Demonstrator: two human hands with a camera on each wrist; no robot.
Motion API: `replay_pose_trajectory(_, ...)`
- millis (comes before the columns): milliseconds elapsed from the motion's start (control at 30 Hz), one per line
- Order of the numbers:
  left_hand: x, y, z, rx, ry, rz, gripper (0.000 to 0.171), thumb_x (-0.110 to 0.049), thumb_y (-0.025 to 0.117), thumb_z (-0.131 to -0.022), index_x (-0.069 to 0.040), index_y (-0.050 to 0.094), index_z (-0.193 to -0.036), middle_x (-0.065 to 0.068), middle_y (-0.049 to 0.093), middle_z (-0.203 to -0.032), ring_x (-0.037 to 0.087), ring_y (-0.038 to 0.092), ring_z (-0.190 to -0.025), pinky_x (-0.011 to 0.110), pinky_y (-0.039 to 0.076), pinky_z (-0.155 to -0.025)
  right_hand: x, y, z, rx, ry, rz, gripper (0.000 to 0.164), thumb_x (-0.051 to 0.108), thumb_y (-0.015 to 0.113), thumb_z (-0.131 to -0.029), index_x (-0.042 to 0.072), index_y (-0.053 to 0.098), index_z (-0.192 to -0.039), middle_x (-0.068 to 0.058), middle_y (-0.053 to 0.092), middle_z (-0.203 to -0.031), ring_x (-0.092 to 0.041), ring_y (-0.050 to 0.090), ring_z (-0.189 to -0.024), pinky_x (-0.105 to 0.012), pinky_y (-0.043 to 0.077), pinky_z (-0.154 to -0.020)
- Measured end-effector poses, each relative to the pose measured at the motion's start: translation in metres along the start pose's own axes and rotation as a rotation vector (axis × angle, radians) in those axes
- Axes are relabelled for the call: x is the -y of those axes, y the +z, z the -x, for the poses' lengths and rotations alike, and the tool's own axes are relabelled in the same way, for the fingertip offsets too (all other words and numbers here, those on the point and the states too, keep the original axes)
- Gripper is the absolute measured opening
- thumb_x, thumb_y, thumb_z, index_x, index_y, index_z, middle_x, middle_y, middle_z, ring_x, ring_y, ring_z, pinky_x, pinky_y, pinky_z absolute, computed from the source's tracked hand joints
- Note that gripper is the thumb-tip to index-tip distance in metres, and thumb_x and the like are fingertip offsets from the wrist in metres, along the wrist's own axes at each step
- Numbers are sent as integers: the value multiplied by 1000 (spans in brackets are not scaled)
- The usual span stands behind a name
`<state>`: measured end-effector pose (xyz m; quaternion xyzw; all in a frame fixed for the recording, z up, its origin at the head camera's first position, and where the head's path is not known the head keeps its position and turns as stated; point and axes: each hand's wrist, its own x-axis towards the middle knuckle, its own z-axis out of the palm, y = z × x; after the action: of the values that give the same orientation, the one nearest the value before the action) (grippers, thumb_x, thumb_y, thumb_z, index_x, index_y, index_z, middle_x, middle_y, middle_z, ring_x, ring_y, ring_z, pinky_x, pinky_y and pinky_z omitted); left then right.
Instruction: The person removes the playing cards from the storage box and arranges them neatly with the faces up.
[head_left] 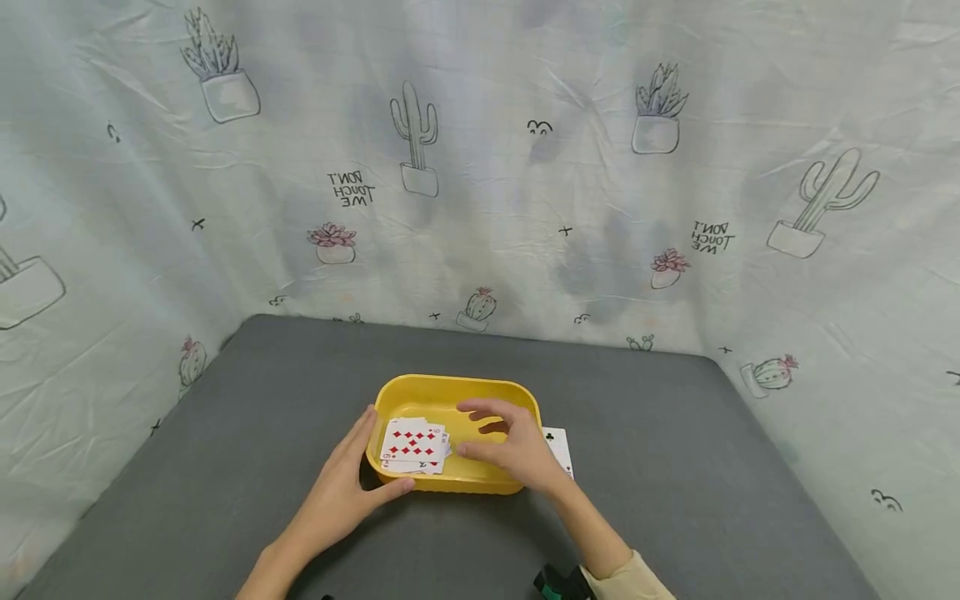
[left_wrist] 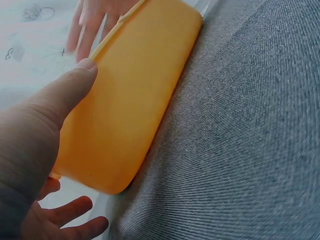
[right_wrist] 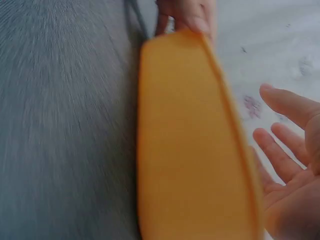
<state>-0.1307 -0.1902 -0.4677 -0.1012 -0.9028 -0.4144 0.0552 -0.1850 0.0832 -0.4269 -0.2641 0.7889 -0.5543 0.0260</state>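
A yellow plastic tub (head_left: pixel 480 485) stands on the grey table in the head view. My left hand (head_left: pixel 341 487) holds its front left corner, thumb at the front rim and fingers along the left side. Inside, toward the left, lies a loose pile of playing cards (head_left: pixel 412 442), a diamond card face up on top. My right hand (head_left: pixel 519 443) hovers over the right part of the tub, thumb and fingers apart with nothing between them. In the right wrist view, that hand (right_wrist: pixel 295 160) is beside the tub wall (right_wrist: pixel 190 130).
A club playing card (head_left: pixel 559 448) lies on the table just right of the tub, partly hidden by the right hand and tub. The grey table (head_left: pixel 675 467) backs onto a pale curtain (head_left: pixel 495 167) printed with cacti. Near the right sleeve is a black and green device (head_left: pixel 558 583).
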Motion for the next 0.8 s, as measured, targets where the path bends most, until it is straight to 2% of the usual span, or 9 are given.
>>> replay_pose_trajectory(233,-2,1,-1,-3,15,-14,114,-64,75,-75,-9,20,-158,12,16,-161,38,20,-143,66,26,-106,-11,19,-24,155,64,102,52,11,84,-80,14,66,-129,-1,64,-126,-26,56,-113,-40,50,-93)
replay_pose_trajectory(333,-3,1,0,-2,15,-10,113,-64,75,-76,-9,20,-158,11,15,-162,38,20,-143,66,26,-106,-17,22,-31,261,46,149,56,10,84,-79,16,65,-131,3,63,-128,-22,56,-113,-36,51,-92)
replay_pose_trajectory(433,-3,1,0,-3,12,-5,113,-64,75,-75,-9,20,-158,11,15,-162,37,20,-143,65,26,-107,-23,25,-36,373,13,248,56,10,82,-81,17,64,-134,7,61,-130,-15,58,-105,-26,51,-87)
replay_pose_trajectory(500,-3,1,0,-3,11,-8,113,-65,74,-75,-9,20,-158,11,15,-162,38,20,-143,65,25,-107,-24,26,-38,411,6,292,53,11,81,-83,16,64,-133,7,61,-130,-13,59,-99,-23,51,-84)
replay_pose_trajectory(600,-3,0,0,-1,-5,-11,114,-67,73,-75,-11,19,-158,10,14,-162,37,20,-143,66,25,-106,-23,27,-39,396,55,300,51,12,80,-83,13,65,-132,5,64,-125,-12,58,-95,-23,50,-83)
replay_pose_trajectory(733,-3,0,0,1,-15,-10,114,-67,73,-75,-12,19,-158,8,13,-162,37,18,-143,65,24,-107,-21,27,-36,308,141,272,53,14,83,-81,11,66,-131,5,67,-115,-11,58,-93,-26,50,-85)
replay_pose_trajectory(800,-4,0,1,1,-12,-4,113,-66,73,-75,-12,19,-158,8,13,-162,37,18,-143,65,24,-107,-22,28,-35,278,151,262,51,12,83,-80,10,67,-129,6,67,-111,-11,59,-92,-26,50,-84)
